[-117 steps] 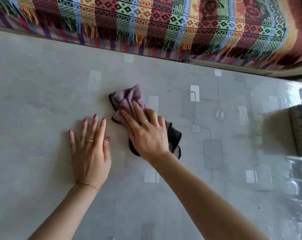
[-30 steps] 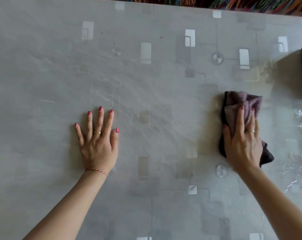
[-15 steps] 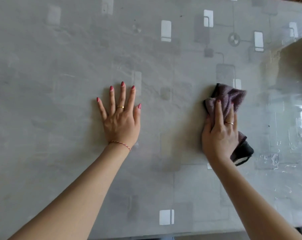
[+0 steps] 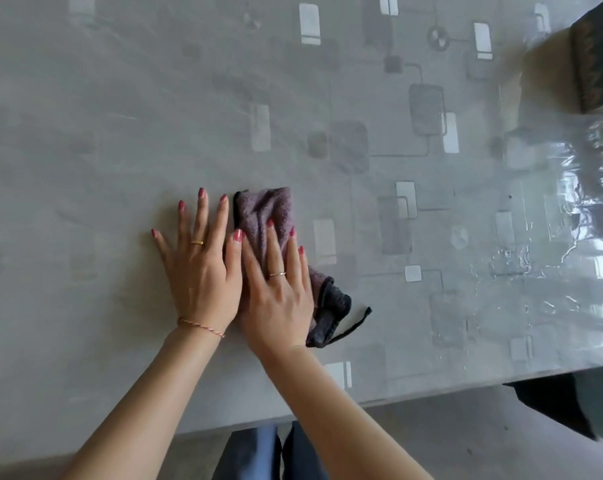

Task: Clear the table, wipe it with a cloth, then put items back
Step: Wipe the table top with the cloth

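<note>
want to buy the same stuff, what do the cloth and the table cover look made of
Cloth: looks like soft terry or microfibre, mauve with a dark edge and loop; the nap is fuzzy and matte.
Table cover: probably clear glossy plastic sheet over a grey printed surface; it wrinkles and glares at the right end.

No legible text, seemingly.

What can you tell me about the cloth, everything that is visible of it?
The cloth is a crumpled, terry-like rag, mauve at its far end, dark grey to black at its near end, with a thin black loop trailing near. It lies flat on the table. The right hand presses on it with straight fingers; the left hand rests beside it.
</note>
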